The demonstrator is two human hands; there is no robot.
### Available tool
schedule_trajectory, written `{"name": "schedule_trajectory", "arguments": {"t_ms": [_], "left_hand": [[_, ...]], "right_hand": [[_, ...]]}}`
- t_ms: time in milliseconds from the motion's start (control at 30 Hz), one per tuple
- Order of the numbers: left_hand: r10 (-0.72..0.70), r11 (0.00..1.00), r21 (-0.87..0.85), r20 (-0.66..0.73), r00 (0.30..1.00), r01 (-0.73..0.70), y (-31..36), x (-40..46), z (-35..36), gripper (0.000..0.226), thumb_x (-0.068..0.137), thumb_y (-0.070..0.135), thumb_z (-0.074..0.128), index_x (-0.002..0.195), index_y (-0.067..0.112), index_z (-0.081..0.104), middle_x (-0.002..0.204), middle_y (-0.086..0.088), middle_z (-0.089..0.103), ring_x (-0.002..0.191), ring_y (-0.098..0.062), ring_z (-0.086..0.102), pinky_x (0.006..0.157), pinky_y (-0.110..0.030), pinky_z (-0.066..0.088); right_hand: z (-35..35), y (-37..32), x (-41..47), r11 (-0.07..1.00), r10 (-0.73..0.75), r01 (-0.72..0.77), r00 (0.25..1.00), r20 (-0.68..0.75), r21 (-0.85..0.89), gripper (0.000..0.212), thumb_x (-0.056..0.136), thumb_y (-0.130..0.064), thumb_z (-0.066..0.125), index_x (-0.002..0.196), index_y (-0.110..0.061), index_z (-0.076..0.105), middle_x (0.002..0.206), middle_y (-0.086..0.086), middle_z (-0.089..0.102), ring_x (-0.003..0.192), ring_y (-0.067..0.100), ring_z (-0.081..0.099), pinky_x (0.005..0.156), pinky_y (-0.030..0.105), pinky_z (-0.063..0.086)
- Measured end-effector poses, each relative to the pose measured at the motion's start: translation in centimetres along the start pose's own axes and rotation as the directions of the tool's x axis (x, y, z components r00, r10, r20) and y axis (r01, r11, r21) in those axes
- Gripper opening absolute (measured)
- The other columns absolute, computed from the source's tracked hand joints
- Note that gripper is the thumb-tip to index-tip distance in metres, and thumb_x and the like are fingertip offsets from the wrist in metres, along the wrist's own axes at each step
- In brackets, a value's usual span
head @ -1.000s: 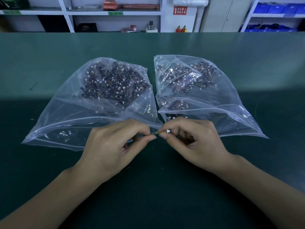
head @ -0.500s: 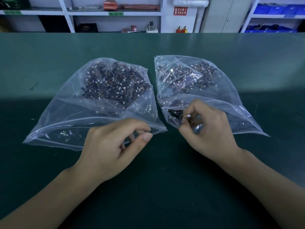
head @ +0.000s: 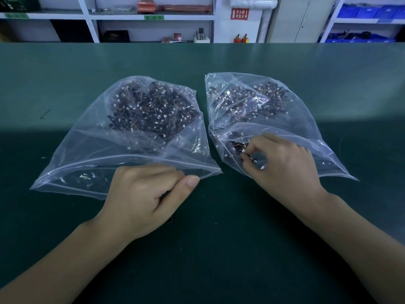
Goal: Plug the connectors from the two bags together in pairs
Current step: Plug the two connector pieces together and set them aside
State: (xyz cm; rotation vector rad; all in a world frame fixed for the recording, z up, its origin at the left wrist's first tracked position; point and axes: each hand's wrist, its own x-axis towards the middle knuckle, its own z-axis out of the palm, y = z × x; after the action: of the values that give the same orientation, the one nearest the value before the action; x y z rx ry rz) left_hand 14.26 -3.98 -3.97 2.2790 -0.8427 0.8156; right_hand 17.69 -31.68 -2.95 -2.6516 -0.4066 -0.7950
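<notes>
Right hand (head: 282, 163) fingers (head: 254, 143) pinch a small connector (head: 254, 160) at the right bag (head: 306, 119) mouth, its axis unclear; left hand (head: 144, 198) fingers curled, contents hidden.

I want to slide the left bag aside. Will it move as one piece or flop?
The left bag is thin, creased clear film, so it would probably flop and wrinkle. Its connectors lie loosely heaped at the far end; they would likely shift. The left hand rests at its mouth.

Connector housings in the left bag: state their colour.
White housings on dark wiring, seen through the clear left bag in the head view.
</notes>
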Motion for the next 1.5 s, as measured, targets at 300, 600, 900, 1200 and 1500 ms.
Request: {"name": "schedule_trajectory", "arguments": {"t_ms": [300,600,900,1200,1500], "left_hand": [[-0.036,0.935,0.354,0.106,0.994,-0.003,0.4,1.0,-0.4,0.061,0.109,0.043,0.051,0.054,0.019,0.037,0.046,0.007,0.031,0.041,-0.016,0.034,0.045,-0.021,0.022],[-0.071,0.85,0.526,0.103,0.992,0.006,-0.9,1.2,-0.9,0.042,0.109,0.035,0.05,0.076,0.015,0.067,0.077,0.003,0.063,0.085,-0.026,0.057,0.081,-0.04,0.04],[-0.391,0.8,0.558,0.205,0.897,0.221,-1.1,1.0,-0.8,0.025,0.108,0.033,0.049,0.126,0.017,0.058,0.102,-0.007,0.073,0.089,-0.035,0.068,0.08,-0.046,0.054],[-0.423,0.806,0.544,0.254,0.87,0.233,-2.2,0.6,-1.3,0.048,0.095,0.001,0.06,0.14,0.016,0.064,0.126,-0.009,0.065,0.106,-0.036,0.062,0.085,-0.049,0.055],[-0.341,0.825,0.532,0.195,0.92,0.193,-2.9,0.7,-1.2,0.031,0.096,0.002,0.069,0.124,0.015,0.07,0.112,-0.011,0.062,0.1,-0.039,0.062,0.08,-0.052,0.057]], "right_hand": [[0.6,0.9,-0.1,0.993,-0.1,0.106,0.99,0.104,-0.054,0.015,0.095,-0.009,0.071,0.095,-0.02,0.081,0.096,-0.007,0.077,0.09,0.024,0.071,0.095,0.026,0.039],[0.1,0.1,0.1,0.981,-0.171,0.172,0.985,-0.02,0.086,0.042,0.087,0.007,0.066,0.12,-0.014,0.08,0.114,-0.002,0.079,0.107,0.026,0.072,0.103,0.04,0.054],[0.4,-0.7,-0.1,0.941,-0.231,0.25,0.967,-0.105,0.23,0.024,0.093,-0.005,0.061,0.098,-0.015,0.081,0.088,-0.008,0.074,0.087,0.019,0.067,0.086,0.039,0.053],[0.2,-1.8,-1.2,0.877,-0.217,0.188,0.976,0.015,0.443,0.02,0.091,-0.015,0.056,0.084,-0.017,0.074,0.055,-0.022,0.031,0.049,0.004,0.037,0.058,0.013,0.03],[0.2,-2.0,-1.3,0.869,-0.237,0.202,0.971,0.021,0.452,0.02,0.09,-0.006,0.061,0.086,-0.016,0.078,0.055,-0.025,0.028,0.049,0.002,0.037,0.059,0.011,0.029]]}}
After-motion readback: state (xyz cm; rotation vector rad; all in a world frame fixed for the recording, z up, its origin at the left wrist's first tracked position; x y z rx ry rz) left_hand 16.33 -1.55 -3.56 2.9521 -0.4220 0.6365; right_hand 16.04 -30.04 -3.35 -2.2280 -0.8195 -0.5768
